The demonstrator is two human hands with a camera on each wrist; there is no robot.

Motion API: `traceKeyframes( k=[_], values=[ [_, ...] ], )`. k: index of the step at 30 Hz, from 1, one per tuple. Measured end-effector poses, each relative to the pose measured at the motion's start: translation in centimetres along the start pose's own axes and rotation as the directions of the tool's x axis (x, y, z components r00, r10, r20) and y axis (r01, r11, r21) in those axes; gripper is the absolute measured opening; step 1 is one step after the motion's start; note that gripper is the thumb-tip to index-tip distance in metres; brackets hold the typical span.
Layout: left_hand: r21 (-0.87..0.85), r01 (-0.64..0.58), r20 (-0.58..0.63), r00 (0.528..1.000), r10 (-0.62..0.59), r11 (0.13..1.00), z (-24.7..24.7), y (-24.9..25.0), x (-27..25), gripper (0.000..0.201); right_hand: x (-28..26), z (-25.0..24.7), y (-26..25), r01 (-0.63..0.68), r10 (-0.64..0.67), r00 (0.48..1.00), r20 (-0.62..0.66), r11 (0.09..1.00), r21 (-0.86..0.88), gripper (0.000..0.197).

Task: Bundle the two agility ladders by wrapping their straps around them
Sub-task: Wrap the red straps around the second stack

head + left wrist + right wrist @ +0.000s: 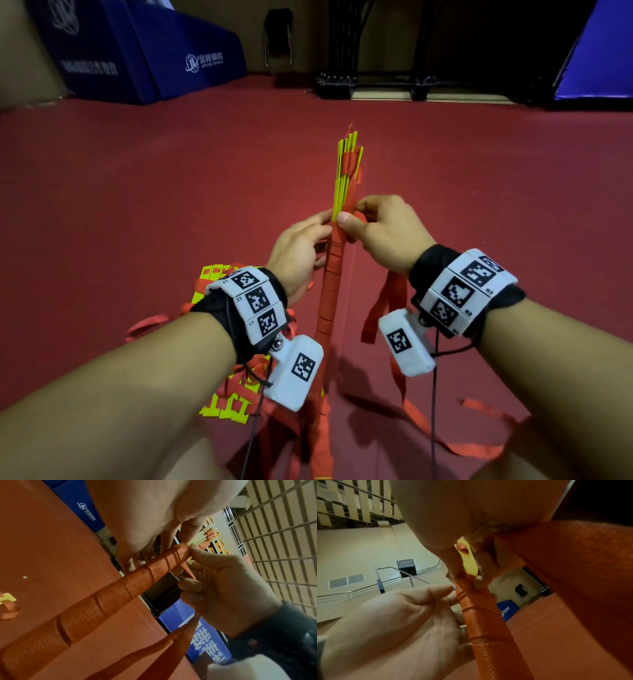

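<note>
Both hands' grip on wrapped ladder bundle (329, 291), blue logo mats (191, 65)

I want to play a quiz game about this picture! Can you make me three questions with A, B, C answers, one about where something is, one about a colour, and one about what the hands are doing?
1. Where is the second ladder?
A. On the floor by the left arm
B. On a chair
C. Hanging on the wall

2. What colour are the rungs sticking out of the held bundle?
A. Blue
B. Yellow
C. White

3. What is the right hand doing?
A. Lying flat on the floor
B. Waving in the air
C. Pinching the red strap at the top of the wrapping

Answers: 1 A, it lies unwrapped on the red floor. 2 B, yellow ends poke out above the wrap. 3 C, its thumb and fingers press the strap, while the left hand holds the bundle.
</note>
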State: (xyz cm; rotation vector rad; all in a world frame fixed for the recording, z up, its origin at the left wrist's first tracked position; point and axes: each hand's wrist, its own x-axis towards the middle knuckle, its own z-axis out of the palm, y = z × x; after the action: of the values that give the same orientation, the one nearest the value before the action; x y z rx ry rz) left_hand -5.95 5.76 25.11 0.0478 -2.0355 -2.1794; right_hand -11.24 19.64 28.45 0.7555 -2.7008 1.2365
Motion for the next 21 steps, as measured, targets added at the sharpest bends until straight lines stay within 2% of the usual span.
traceKeyframes(
  k=[5,12,14,17,18,20,21],
  values=[
    [0.156,-0.034,0.008,0.999,0.034,0.987,-0.6,-0.8,0.3,0.02,0.0,-0.4,0.4,0.016,-0.016,1.0,-0.014,1.0,-0.005,0.028],
    [0.189,-0.065,0.0,0.998,0.067,0.98,-0.7,-1.2,0.4,0.01,-0.1,-0.4,0.6,-0.031,0.031,1.0,-0.007,0.999,-0.022,0.032],
    [0.204,-0.078,0.021,0.997,0.075,0.976,-0.6,-1.4,0.5,0.028,-0.2,-0.3,0.5,-0.052,0.053,0.999,-0.008,0.998,0.03,0.03],
    [0.252,-0.099,0.026,0.995,0.096,0.963,-0.7,-1.5,0.6,0.049,-0.1,-0.5,0.2,-0.088,0.083,0.996,0.034,0.977,0.196,0.026],
    [0.27,-0.115,0.026,0.993,0.112,0.956,-0.8,-1.5,0.7,0.048,-0.2,-0.4,0.2,-0.094,0.081,0.995,0.062,0.963,0.251,0.024],
    [0.307,-0.136,0.014,0.99,0.139,0.942,-1.1,-1.5,0.8,0.032,-0.4,-0.2,0.0,-0.08,0.051,0.993,0.107,0.954,0.29,0.022],
    [0.321,-0.138,0.002,0.989,0.145,0.937,-1.1,-1.6,0.8,0.02,-0.5,0.0,0.0,-0.056,0.03,0.994,0.105,0.966,0.254,0.033]
  ],
)
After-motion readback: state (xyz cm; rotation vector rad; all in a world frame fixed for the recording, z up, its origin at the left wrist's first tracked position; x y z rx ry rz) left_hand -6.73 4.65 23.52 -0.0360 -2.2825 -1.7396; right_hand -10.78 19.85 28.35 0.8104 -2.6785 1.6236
